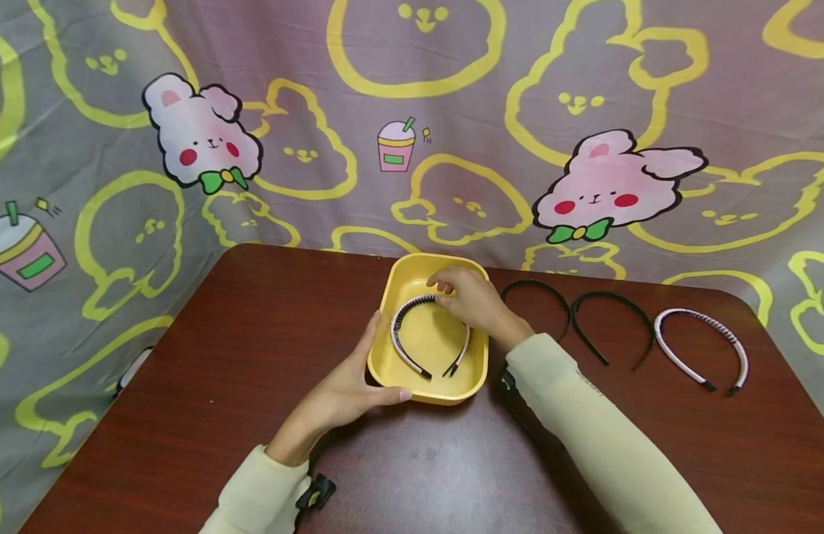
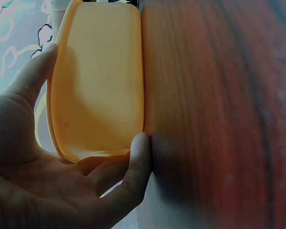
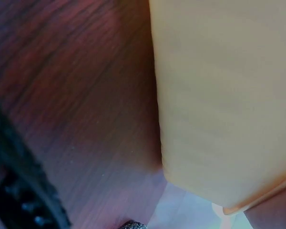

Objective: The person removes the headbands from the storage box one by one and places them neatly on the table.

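Note:
A yellow plastic basin (image 1: 428, 397) stands on the table, and my left hand (image 1: 348, 389) grips its near left side. In the left wrist view the thumb lies at the rim and the curled fingers (image 2: 140, 148) reach under the basin (image 2: 100, 76). Inside is a white-and-black headband (image 1: 397, 337) with inner teeth, its ends towards me. My right hand (image 1: 472, 300) is over the basin with bent fingers at the top of this headband, hiding part of the band. Whether the fingers pinch it is unclear. The right wrist view shows just the basin's outer wall (image 3: 224, 95).
Right of the basin, two black headbands (image 1: 608, 294) (image 1: 537, 282) and a pink-white wrapped headband (image 1: 701, 319) lie in a row on the dark red wooden table (image 1: 251, 356). A cartoon-printed cloth (image 1: 358, 215) hangs behind the table.

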`<state>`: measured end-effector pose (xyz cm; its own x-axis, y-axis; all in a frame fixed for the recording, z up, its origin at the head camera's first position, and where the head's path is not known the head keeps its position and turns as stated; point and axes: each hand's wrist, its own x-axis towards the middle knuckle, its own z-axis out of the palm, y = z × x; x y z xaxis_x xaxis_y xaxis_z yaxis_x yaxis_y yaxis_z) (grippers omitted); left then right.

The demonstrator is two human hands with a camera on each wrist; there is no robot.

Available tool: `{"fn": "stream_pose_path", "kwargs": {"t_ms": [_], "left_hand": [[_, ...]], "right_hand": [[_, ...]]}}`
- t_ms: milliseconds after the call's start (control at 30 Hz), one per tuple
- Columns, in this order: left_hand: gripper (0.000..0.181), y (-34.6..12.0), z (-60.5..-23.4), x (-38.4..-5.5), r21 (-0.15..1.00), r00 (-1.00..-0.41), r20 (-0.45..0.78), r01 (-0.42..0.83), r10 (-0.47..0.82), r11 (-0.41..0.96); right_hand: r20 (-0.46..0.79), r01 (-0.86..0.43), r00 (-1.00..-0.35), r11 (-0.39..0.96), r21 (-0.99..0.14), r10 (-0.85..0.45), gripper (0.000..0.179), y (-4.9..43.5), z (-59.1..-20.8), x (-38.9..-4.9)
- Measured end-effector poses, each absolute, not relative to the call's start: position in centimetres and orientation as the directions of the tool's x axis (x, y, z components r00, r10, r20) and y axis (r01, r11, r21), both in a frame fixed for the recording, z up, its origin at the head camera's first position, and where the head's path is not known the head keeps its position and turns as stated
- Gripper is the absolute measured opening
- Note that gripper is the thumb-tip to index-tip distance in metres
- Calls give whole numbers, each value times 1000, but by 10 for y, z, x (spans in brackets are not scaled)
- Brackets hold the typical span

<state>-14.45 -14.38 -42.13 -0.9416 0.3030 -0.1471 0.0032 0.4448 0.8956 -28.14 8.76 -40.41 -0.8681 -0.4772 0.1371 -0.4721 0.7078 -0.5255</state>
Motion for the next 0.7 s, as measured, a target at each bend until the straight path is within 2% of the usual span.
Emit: {"fn": "stream_pose_path", "kwargs": {"t_ms": [300,700], "left_hand": [[126,-143,-421,-145,890,-940,-157,-2,303,455],[126,-144,-422,-145,885,-940,-175,-21,291,466]], "right_hand": [[95,-430,-893,770,-471,-440,27,86,-407,-279],[100,-432,-894,778,-457,-437,27,85,-408,-278]]}}
